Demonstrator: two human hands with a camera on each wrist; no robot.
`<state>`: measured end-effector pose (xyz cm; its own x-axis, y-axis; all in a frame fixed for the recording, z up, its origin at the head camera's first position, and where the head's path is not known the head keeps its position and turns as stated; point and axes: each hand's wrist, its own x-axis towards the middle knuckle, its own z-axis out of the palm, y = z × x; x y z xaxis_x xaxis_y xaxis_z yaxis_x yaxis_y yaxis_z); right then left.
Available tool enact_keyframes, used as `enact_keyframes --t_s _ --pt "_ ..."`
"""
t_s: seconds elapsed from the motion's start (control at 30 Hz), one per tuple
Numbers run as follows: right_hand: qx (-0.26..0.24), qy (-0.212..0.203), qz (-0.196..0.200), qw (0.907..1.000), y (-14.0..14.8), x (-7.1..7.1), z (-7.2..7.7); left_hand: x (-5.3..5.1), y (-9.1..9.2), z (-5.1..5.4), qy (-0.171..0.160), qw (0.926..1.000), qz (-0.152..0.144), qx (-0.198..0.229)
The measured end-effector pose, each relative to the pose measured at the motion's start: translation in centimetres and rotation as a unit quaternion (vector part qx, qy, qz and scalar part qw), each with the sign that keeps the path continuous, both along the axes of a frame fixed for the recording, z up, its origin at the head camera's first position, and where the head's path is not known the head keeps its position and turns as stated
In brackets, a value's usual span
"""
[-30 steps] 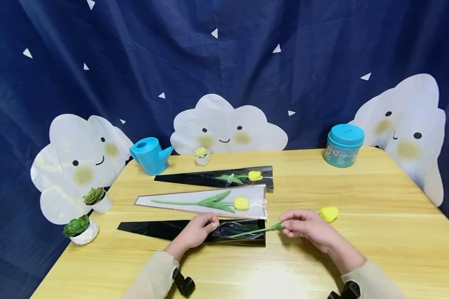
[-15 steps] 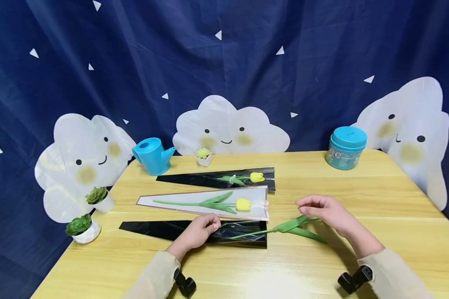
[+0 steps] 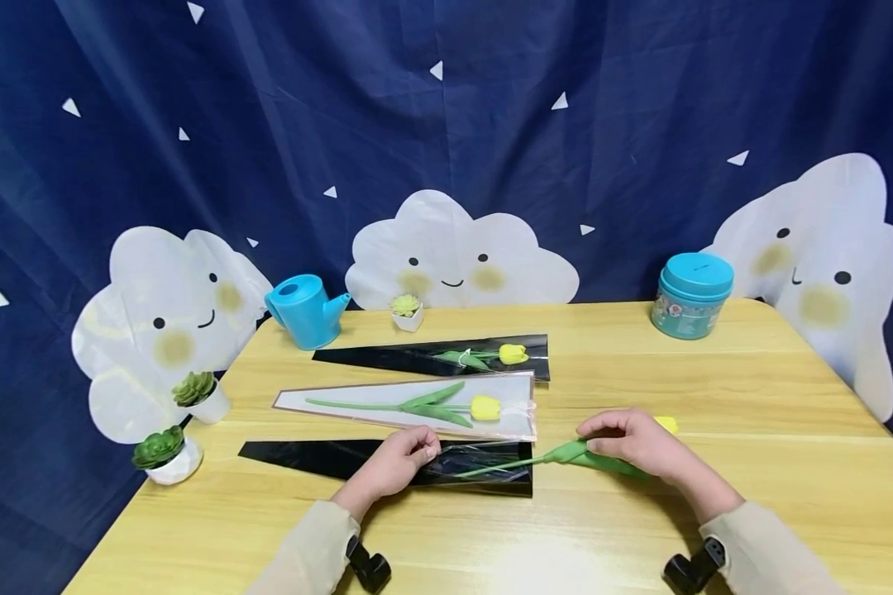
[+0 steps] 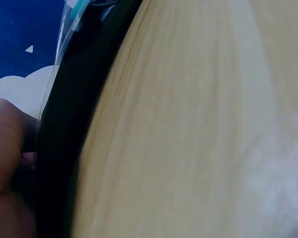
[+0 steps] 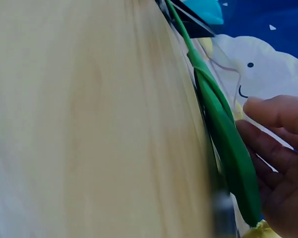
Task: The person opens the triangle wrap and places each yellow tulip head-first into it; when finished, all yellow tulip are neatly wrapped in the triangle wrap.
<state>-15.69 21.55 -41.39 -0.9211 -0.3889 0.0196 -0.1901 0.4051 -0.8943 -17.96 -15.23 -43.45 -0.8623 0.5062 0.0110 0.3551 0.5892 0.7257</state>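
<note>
A black flower sleeve (image 3: 305, 454) with a clear front lies nearest to me. My left hand (image 3: 394, 463) pinches its clear film at the upper edge. The thin green stem of a yellow artificial tulip (image 3: 502, 468) reaches into the sleeve's wide right end. Its green leaves (image 3: 565, 452) are outside, and its yellow head (image 3: 667, 424) shows past my right hand (image 3: 632, 442). In the right wrist view, the thumb and fingers (image 5: 270, 146) are loosely bent and apart, beside the leaf (image 5: 228, 144). The left wrist view shows the sleeve's dark edge (image 4: 74, 109) by the hand.
Behind lie a white sleeve (image 3: 372, 388) and another black sleeve (image 3: 365, 357), each with a yellow tulip. A blue watering can (image 3: 308, 314), a small potted plant (image 3: 407, 312) and a blue-lidded jar (image 3: 692, 297) line the back. Two potted succulents (image 3: 174, 459) stand left.
My right hand has slid right from the stem by the sleeve's mouth, lifted off a little, then come down at the leaves. The left hand keeps its grip.
</note>
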Motion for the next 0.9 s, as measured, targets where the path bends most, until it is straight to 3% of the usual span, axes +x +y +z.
enact_keyframes --t_s 0.13,0.3,0.5,0.6,0.77,0.9 --pt "0.023 0.016 0.014 0.9995 -0.2 0.1 -0.4 -0.1 0.0 0.0 0.003 1.0000 -0.003 0.003" --pt "0.093 0.057 0.019 0.9939 -0.7 0.4 -0.5 -0.1 0.0 -0.1 0.000 1.0000 -0.001 0.005" --pt "0.187 0.111 -0.002 0.9761 -1.7 0.9 -0.2 -0.1 0.0 -0.1 0.002 1.0000 0.007 0.003" --pt "0.218 0.152 0.006 0.9641 -2.0 0.9 0.0 0.0 0.0 -0.1 0.003 0.9999 0.009 0.005" --pt "0.235 0.197 0.044 0.9507 -1.6 0.5 0.1 0.0 0.0 -0.1 -0.001 0.9999 0.012 0.006" --pt "0.218 0.205 0.075 0.9512 -1.2 0.3 0.1 0.0 0.0 -0.2 -0.002 0.9999 0.013 0.006"
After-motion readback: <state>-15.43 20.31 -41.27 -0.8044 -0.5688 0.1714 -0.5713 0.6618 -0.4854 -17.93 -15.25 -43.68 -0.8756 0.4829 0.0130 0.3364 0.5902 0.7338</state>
